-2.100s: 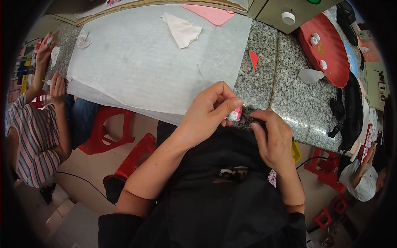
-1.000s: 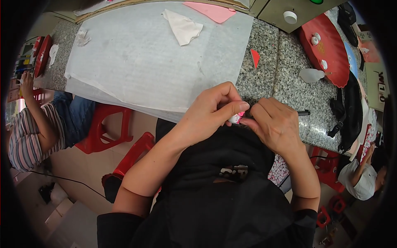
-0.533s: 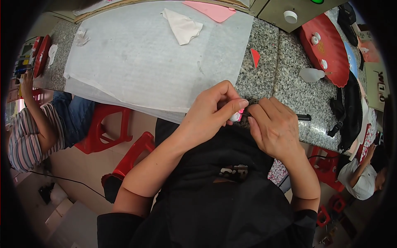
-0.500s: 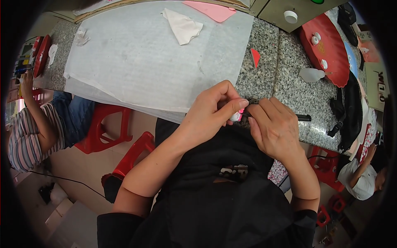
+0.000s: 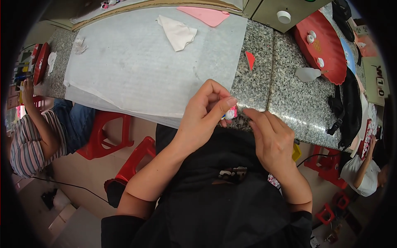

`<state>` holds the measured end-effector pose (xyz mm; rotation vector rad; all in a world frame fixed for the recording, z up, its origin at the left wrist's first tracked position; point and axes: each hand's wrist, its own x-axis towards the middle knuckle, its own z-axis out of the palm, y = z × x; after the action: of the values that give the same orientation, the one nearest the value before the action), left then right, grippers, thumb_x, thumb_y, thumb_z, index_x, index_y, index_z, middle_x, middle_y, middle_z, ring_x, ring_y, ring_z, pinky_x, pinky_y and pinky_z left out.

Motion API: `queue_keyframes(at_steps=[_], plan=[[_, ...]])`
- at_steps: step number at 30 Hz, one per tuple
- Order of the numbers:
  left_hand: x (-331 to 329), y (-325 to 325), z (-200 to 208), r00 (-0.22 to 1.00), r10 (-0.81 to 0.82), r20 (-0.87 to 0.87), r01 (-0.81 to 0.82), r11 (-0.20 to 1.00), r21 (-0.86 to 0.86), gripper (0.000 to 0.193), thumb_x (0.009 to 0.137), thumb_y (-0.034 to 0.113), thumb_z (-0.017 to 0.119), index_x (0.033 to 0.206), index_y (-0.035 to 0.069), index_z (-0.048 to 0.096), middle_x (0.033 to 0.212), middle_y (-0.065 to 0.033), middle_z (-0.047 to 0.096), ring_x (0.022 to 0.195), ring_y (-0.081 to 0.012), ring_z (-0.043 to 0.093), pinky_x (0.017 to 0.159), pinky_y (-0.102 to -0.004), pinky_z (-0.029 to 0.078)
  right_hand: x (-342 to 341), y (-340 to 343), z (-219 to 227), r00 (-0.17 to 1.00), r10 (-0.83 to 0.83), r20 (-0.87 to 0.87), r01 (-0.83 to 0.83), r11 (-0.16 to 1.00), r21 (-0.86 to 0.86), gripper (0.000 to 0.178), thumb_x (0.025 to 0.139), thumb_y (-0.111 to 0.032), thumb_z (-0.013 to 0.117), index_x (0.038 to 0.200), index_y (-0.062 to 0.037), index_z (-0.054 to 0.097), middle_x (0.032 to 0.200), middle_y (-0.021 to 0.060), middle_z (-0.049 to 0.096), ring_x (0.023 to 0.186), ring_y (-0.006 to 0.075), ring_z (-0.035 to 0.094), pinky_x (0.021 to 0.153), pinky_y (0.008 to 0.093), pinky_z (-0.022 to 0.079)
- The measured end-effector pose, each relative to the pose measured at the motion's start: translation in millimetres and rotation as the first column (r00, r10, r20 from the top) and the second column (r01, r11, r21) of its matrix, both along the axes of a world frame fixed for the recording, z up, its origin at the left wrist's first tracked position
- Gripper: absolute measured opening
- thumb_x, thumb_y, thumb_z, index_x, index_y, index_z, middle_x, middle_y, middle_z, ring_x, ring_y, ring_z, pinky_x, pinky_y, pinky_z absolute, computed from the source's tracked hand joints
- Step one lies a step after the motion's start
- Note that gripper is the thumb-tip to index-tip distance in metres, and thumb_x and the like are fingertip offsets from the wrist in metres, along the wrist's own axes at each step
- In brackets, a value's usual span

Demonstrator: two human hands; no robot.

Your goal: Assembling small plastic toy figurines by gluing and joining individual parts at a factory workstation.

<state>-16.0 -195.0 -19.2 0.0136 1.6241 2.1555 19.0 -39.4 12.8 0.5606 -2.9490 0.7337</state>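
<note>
My left hand (image 5: 202, 115) is closed, with thumb and fingertips pinching a small pink-and-white figurine (image 5: 230, 113) just over the table's front edge. A bit of blue shows at its side, and my fingers cover the rest. My right hand (image 5: 273, 138) is just to the right, a short gap from the figurine. Its fingers are bent and drawn together, pointing at the figurine. Whatever they may hold is hidden beneath the hand. A small yellow piece (image 5: 296, 151) shows beside the right wrist; I cannot tell what it is.
White paper (image 5: 132, 62) covers much of the granite table (image 5: 256, 89). On it lie a crumpled tissue (image 5: 178, 33) and a pink sheet (image 5: 206, 15). A red triangular scrap (image 5: 249, 60), a red scalloped tray (image 5: 331, 53) and a black bag (image 5: 351, 111) lie rightward. Red stools and other people flank me.
My right hand has drawn back from the figurine, opening a gap. The black rod that stuck out past it no longer shows. My left hand, still holding the figurine, has shifted slightly left.
</note>
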Motion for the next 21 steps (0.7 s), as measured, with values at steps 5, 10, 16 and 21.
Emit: queue_keyframes(at_steps=[5, 10, 16, 21], plan=[[4, 0, -3, 0.998, 0.046, -0.053, -0.040, 0.993, 0.112, 0.011, 0.084, 0.013, 0.048, 0.085, 0.002, 0.044, 0.081, -0.0068, 0.053, 0.070, -0.0107, 0.052, 0.061, -0.0223, 0.043, 10, -3, -4, 0.970, -0.124, 0.210, 0.190, 0.924, -0.331, 0.011, 0.075, -0.004, 0.054, 0.086, -0.0024, 0.051, 0.070, 0.0090, 0.054, 0.054, 0.0231, 0.053, 0.048, 0.0297, 0.041], [12, 6, 1, 0.986, 0.140, -0.086, -0.124, 0.977, 0.174, 0.012, 0.085, 0.013, 0.044, 0.088, 0.002, 0.043, 0.093, -0.0112, 0.052, 0.082, -0.0144, 0.053, 0.071, -0.0253, 0.043, 11, -15, -7, 0.947, -0.232, 0.223, 0.316, 0.798, -0.513, 0.018, 0.073, -0.007, 0.059, 0.088, -0.0029, 0.050, 0.070, 0.0080, 0.054, 0.055, 0.0189, 0.054, 0.047, 0.0258, 0.041], [25, 7, 5, 0.989, 0.141, 0.035, -0.145, 0.955, 0.260, 0.015, 0.086, 0.011, 0.043, 0.095, 0.000, 0.044, 0.099, -0.0130, 0.053, 0.088, -0.0122, 0.051, 0.080, -0.0252, 0.039, 4, -23, -6, 0.942, -0.236, 0.236, 0.330, 0.769, -0.548, 0.024, 0.069, -0.005, 0.063, 0.091, -0.0027, 0.053, 0.068, 0.0063, 0.053, 0.056, 0.0131, 0.052, 0.049, 0.0222, 0.039], [24, 5, 13, 0.997, 0.069, -0.024, -0.065, 0.986, 0.151, 0.023, 0.086, 0.012, 0.042, 0.104, -0.002, 0.044, 0.109, -0.0165, 0.049, 0.094, -0.0163, 0.051, 0.080, -0.0265, 0.041, 3, -12, -12, 0.990, -0.124, 0.066, 0.141, 0.850, -0.507, 0.024, 0.067, -0.004, 0.064, 0.090, -0.0037, 0.054, 0.072, 0.0073, 0.054, 0.058, 0.0168, 0.055, 0.048, 0.0253, 0.043]])
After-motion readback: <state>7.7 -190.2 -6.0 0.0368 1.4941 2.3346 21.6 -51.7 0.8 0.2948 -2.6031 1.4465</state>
